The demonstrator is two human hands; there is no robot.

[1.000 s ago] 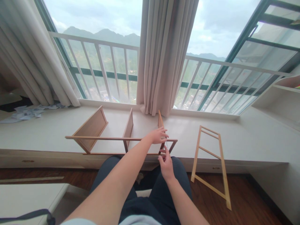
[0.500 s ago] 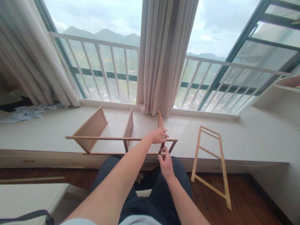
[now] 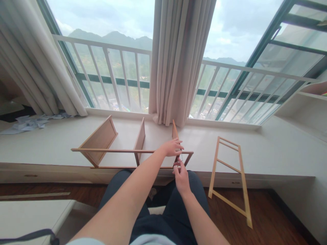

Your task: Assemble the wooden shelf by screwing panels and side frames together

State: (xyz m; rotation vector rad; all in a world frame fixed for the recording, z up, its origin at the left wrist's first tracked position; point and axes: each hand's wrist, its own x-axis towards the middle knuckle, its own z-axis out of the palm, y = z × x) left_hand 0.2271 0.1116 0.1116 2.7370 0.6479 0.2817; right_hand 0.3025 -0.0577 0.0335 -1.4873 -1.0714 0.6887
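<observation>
A brown wooden shelf frame (image 3: 109,150) lies on its side on the white window ledge, with several boards standing up from its rails. My left hand (image 3: 171,148) reaches over the near rail and grips the rightmost board (image 3: 174,131), its fingers stretched across the edge. Just below it, my right hand (image 3: 182,177) is closed, thumb and fingertips pinching a thin metal hex key (image 3: 182,157) at the joint of board and rail. The key's tip and any screw are too small to make out.
A lighter wooden ladder-like frame (image 3: 242,170) leans against the ledge (image 3: 268,160) on the right, its feet on the dark floor. Crumpled papers (image 3: 30,123) lie at the far left. Behind are curtains (image 3: 176,61) and a white railing (image 3: 127,50). A white surface (image 3: 30,214) stands lower left.
My right fingers have shifted slightly around the hex key. The left hand and the shelf frame stay where they were.
</observation>
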